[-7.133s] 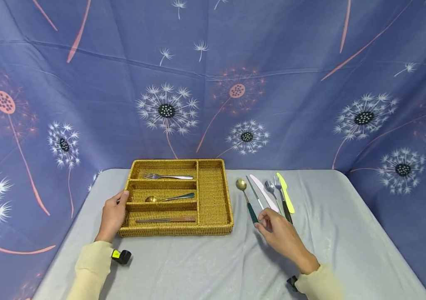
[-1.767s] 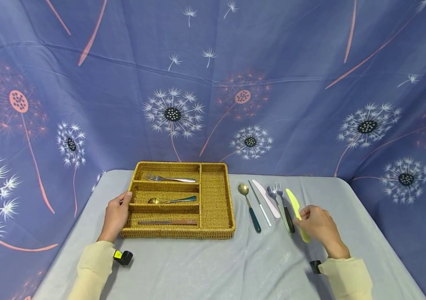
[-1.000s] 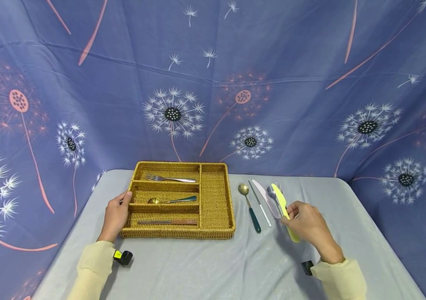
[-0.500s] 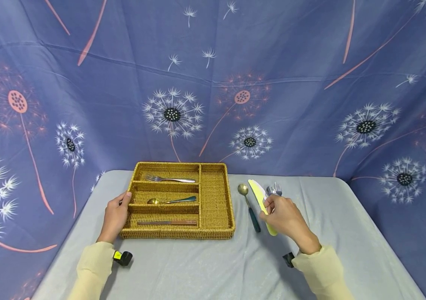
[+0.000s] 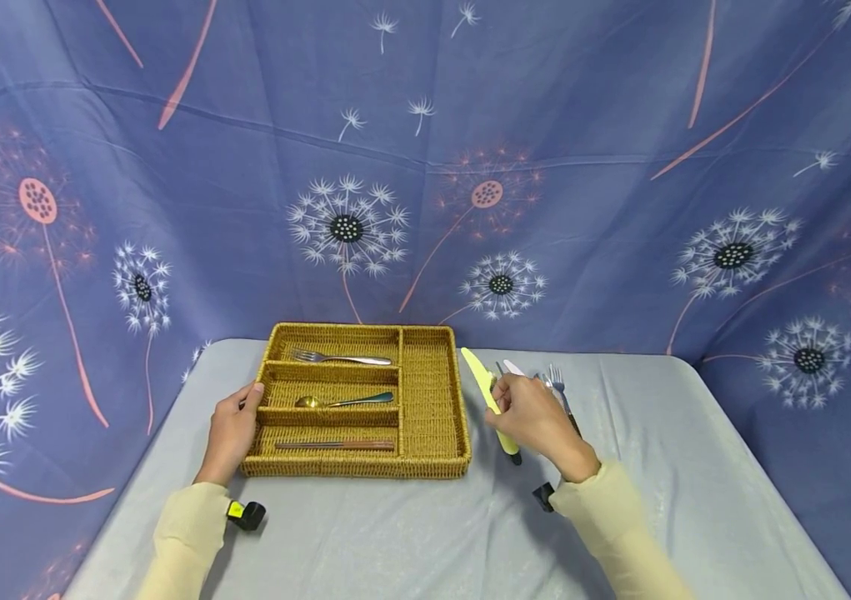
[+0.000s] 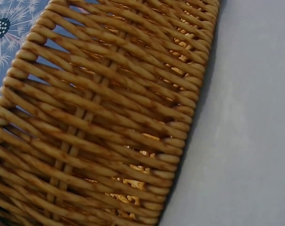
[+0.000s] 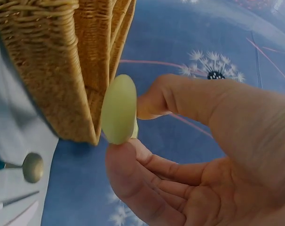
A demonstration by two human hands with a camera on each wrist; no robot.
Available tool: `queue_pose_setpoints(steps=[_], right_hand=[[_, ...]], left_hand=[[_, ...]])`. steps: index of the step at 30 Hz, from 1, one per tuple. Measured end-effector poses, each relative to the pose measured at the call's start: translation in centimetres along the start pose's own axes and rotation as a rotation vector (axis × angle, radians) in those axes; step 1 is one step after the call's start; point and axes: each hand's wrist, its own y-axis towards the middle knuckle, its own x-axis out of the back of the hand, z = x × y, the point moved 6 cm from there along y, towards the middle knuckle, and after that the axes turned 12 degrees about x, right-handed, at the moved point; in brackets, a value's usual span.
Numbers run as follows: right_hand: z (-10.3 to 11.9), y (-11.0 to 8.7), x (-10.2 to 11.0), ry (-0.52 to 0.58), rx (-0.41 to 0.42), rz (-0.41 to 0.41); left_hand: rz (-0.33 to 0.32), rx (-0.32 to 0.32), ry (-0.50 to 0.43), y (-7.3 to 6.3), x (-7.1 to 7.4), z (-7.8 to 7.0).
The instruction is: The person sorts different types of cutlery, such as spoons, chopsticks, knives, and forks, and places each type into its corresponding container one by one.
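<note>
Right of centre in the head view, we see the right hand (image 5: pixel 538 417) with its fingers clamped on a yellow knife (image 5: pixel 476 369), held over the table (image 5: pixel 395 537) just right of the woven tray (image 5: pixel 433 467). At left of centre, we see the left hand (image 5: pixel 228 437) gripping the tray's left wall, its fingers partly hidden. Inside the tray we find a silver fork (image 5: pixel 353 360) in the upper left compartment, a gold-bowled spoon (image 5: pixel 357 399) in the middle left one and brown-ended chopsticks (image 5: pixel 335 445) in the lower left one.
</note>
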Motion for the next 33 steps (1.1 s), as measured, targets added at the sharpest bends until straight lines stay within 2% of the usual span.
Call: queue_pose_setpoints(steps=[14,27,33], right_hand=[[2.7,4.3,-3.4,0.032,0.037,0.071],[3.1,5.9,-5.8,-0.008,0.0,0.133],[3.0,6.2,-6.6,-0.006,0.022,0.159]], left_hand=[[-0.003,-0.008,-0.005,0.0,0.2,-0.3],[-0.003,-0.012,-0.007,0.0,0.1,-0.2],[0.0,-0.009,-0.009,0.1,0.0,0.0]])
